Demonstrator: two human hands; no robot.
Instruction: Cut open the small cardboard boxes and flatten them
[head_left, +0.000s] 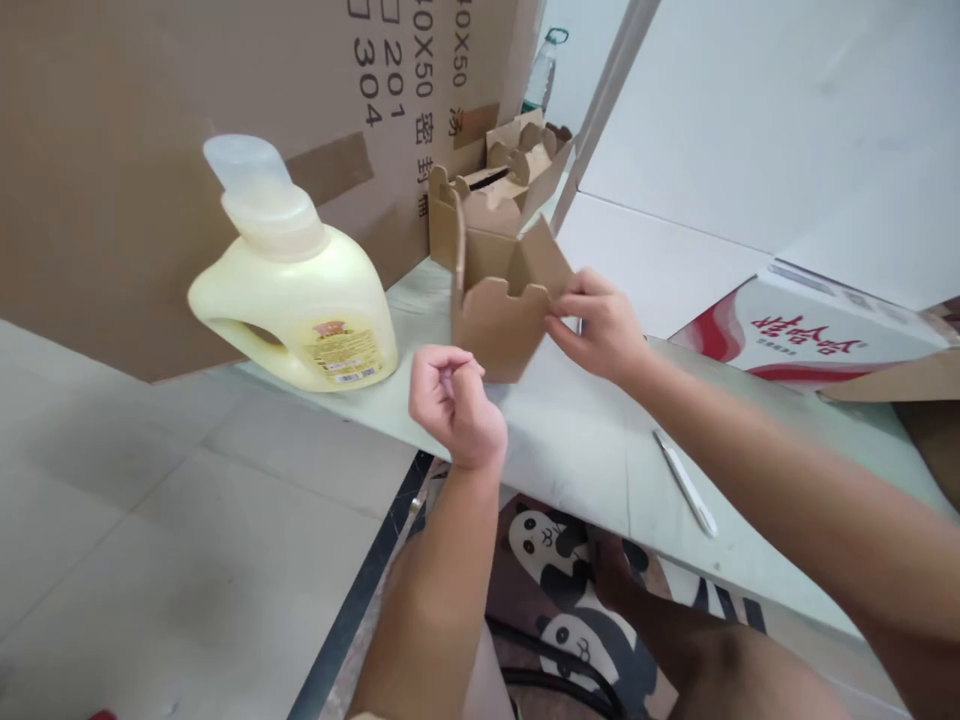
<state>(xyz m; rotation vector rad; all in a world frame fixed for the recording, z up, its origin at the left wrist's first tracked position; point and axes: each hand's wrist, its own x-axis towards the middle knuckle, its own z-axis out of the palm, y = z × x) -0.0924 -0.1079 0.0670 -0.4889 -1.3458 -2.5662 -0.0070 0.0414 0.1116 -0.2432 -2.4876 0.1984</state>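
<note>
A small brown cardboard box (501, 325) stands with its top flaps up and its inside partly showing. My right hand (600, 325) pinches the box's right flap edge between thumb and fingertips. Curled into a loose fist, my left hand (457, 405) is just in front of the box's lower left corner. No object shows in that fist, and I cannot tell if it touches the box. Behind stand similar folded cardboard boxes (529, 160) with scalloped tabs. A slim white craft knife or pen (686, 483) lies on the pale tabletop (574, 455).
A pale yellow detergent jug (300, 290) stands left of the box, before a large printed carton (187, 80). A clear plastic bottle (541, 70) is at the back. On the right lies a red-and-white carton (810, 325). Below the table edge is a panda-patterned mat (544, 545).
</note>
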